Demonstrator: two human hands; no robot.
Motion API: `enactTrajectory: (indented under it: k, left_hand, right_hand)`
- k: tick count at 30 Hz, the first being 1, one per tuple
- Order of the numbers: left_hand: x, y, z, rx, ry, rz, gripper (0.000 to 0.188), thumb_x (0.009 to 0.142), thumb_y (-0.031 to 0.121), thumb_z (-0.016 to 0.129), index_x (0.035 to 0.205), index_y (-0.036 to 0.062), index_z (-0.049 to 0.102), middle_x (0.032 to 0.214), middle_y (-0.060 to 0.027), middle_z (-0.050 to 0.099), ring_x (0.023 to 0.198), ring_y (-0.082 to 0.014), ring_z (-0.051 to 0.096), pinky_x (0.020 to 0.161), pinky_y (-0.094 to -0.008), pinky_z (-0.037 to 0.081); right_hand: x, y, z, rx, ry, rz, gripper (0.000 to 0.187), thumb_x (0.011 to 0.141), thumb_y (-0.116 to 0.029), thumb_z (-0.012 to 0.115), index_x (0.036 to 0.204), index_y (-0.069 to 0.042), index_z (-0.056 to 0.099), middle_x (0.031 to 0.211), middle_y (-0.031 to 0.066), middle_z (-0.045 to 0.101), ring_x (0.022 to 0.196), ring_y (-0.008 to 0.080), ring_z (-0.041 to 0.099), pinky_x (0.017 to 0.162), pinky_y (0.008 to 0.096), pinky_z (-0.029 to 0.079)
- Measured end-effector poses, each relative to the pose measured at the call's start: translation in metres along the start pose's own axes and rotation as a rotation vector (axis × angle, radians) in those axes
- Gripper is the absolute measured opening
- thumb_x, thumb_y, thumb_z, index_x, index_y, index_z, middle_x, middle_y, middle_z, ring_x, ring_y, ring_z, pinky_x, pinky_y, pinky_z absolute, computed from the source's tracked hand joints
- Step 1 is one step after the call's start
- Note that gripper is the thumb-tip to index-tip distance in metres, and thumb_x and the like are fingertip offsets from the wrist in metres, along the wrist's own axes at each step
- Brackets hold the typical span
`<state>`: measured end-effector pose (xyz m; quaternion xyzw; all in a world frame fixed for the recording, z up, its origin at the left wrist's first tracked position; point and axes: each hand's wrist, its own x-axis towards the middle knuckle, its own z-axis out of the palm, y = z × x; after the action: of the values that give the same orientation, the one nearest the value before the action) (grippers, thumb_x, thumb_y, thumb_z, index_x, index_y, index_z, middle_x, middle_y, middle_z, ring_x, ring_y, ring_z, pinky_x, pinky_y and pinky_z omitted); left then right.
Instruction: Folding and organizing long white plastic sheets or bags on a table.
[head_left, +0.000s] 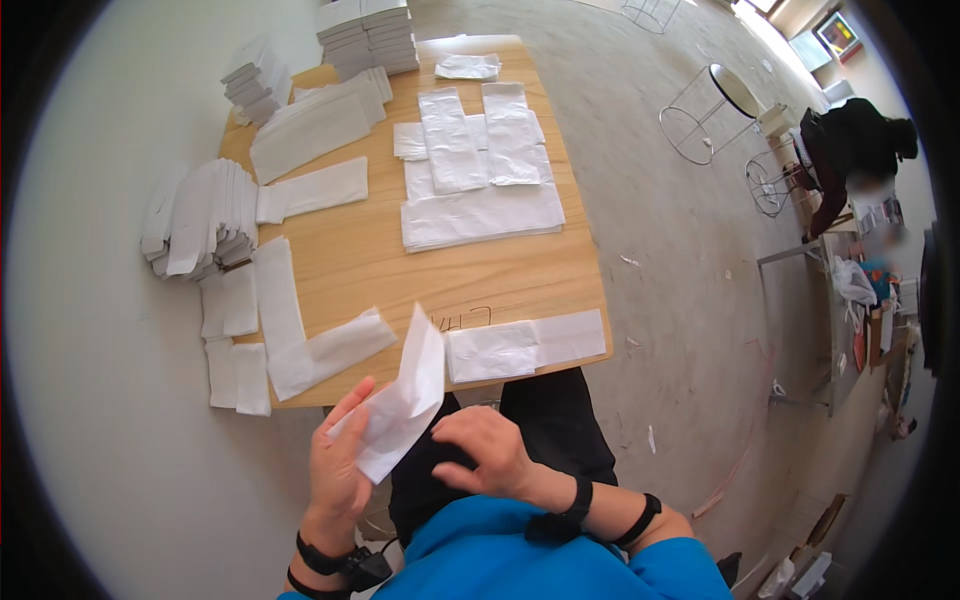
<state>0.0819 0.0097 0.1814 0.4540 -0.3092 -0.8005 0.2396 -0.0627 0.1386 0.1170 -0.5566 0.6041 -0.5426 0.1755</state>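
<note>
Over my lap, in front of the table's near edge, my left hand (341,465) grips a white folded paper (410,395) between thumb and fingers. One end of it points up, and a crease runs across its middle. My right hand (485,450) is just right of the paper and apart from it. Its fingers are bent and the thumb stands away from them, with nothing held. Beyond my right hand, a flat white paper strip (571,337) lies along the table's near edge, with a shorter folded white piece (493,350) over its left part.
The wooden table (340,260) bears several white paper stacks, including a fanned pile (212,218) at left, tall stacks (368,38) at the far edge and crossed bundles (483,216) at right. A round stool (733,90) and another person (853,150) are farther right.
</note>
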Motion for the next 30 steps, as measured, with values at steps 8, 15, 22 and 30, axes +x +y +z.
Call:
enactTrajectory:
  k: [8, 15, 22, 30]
  left_hand:
    - [-0.038, 0.046, -0.007, 0.042, -0.113, -0.126, 0.045, 0.093, 0.010, 0.059, 0.134, -0.0043, 0.048, 0.119, -0.0192, 0.064, 0.105, -0.0256, 0.065, 0.093, -0.0377, 0.053]
    - [-0.003, 0.044, -0.026, 0.614, -0.059, -0.085, 0.040, 0.091, 0.010, 0.061, 0.128, -0.0062, 0.055, 0.107, -0.0147, 0.068, 0.091, -0.0157, 0.066, 0.085, -0.0273, 0.052]
    - [0.064, -0.019, -0.052, 1.268, -0.230, -0.055, 0.033, 0.087, 0.019, 0.068, 0.113, -0.0007, 0.061, 0.097, -0.0075, 0.069, 0.088, -0.0186, 0.064, 0.078, -0.0306, 0.049]
    - [0.093, -0.102, 0.066, 1.691, -0.446, 0.832, 0.107, 0.063, 0.030, 0.085, 0.147, 0.0011, 0.027, 0.144, -0.0151, 0.038, 0.136, -0.0354, 0.031, 0.116, -0.0525, 0.017]
  right_hand:
    - [-0.005, 0.061, 0.022, 1.825, -0.181, 1.028, 0.077, 0.095, -0.059, 0.046, 0.148, -0.006, 0.030, 0.136, 0.0134, 0.049, 0.127, 0.0210, 0.048, 0.105, 0.0365, 0.040]
    - [-0.027, 0.063, -0.017, 1.196, 0.086, 1.064, 0.044, 0.088, -0.013, 0.071, 0.127, 0.000, 0.055, 0.109, 0.0068, 0.066, 0.098, 0.0131, 0.063, 0.089, 0.0268, 0.050]
    - [-0.058, 0.076, -0.048, 0.384, 0.210, 0.926, 0.023, 0.087, -0.011, 0.070, 0.105, 0.001, 0.063, 0.085, 0.0019, 0.067, 0.075, 0.0049, 0.060, 0.068, 0.0202, 0.049]
    - [-0.082, 0.055, -0.062, 0.223, -0.141, 0.866, 0.022, 0.087, -0.012, 0.069, 0.105, -0.001, 0.064, 0.078, 0.0058, 0.065, 0.067, 0.0092, 0.058, 0.063, 0.0243, 0.049]
